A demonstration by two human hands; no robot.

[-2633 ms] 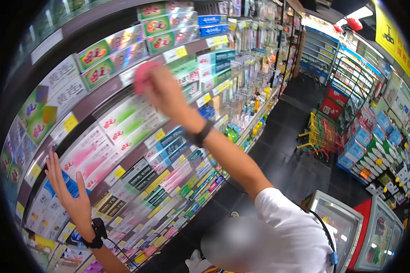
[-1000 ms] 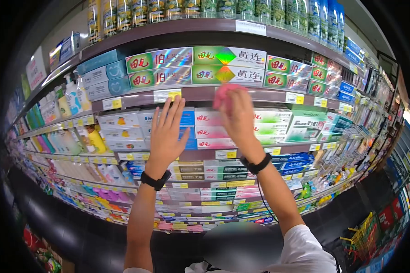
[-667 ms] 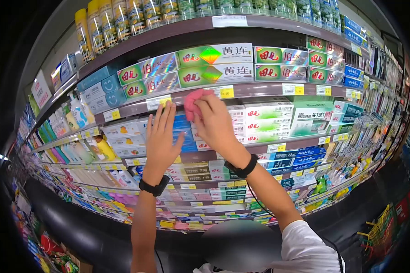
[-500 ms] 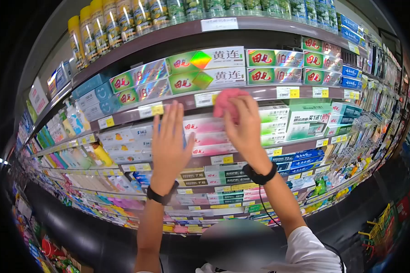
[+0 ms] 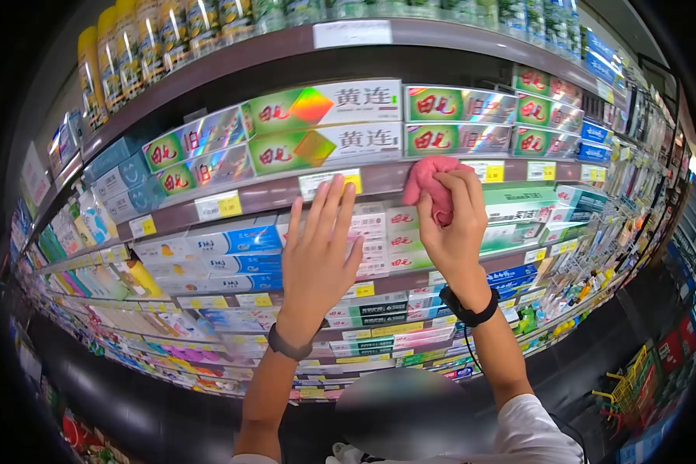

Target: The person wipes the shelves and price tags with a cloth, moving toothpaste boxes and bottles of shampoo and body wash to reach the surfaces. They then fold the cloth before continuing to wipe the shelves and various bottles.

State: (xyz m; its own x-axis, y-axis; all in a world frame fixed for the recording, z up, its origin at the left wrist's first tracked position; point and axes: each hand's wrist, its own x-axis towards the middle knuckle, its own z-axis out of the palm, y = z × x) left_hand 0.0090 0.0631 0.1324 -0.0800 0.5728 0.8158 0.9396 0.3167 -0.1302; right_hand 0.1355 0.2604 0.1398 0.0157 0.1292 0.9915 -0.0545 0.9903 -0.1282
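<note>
Item, left hand [image 5: 317, 267]: raised, back toward the camera, fingers released and extended upward, thumb angled out to the right. The fingertips lie over a white-and-yellow price label [image 5: 330, 184] on the shelf edge [image 5: 267, 194]; contact appears likely, though the view does not settle it. Dark band [image 5: 290, 346] at the wrist.

Item, right hand [image 5: 460, 224]: forearm rising from a white sleeve [image 5: 537, 429], leaning left toward the hand; fingers bent and grasping a pink cloth [image 5: 431, 184], thumb on its left side. Black band [image 5: 472, 309] at the wrist.

Item, pink cloth: bunched, in the right hand, at the same shelf edge, below the boxes and just left of another price label [image 5: 489, 171].

Item, green-and-silver boxes [image 5: 325, 145]: two, stacked above the left hand, red "田七" logo, foil diamond, lettering "黄连".

Item, foil-fronted boxes [image 5: 460, 106]: stacked to their right, same logo, with "怕上火" partly legible.

Item, white-and-pink boxes [image 5: 370, 240]: on the shelf below, partly behind the left hand.

Item, green-and-white boxes [image 5: 510, 214]: right of the cloth, one marked "买1送1", slightly blurred.

Item, yellow-capped cans [image 5: 108, 58]: upper shelf, left.
</note>
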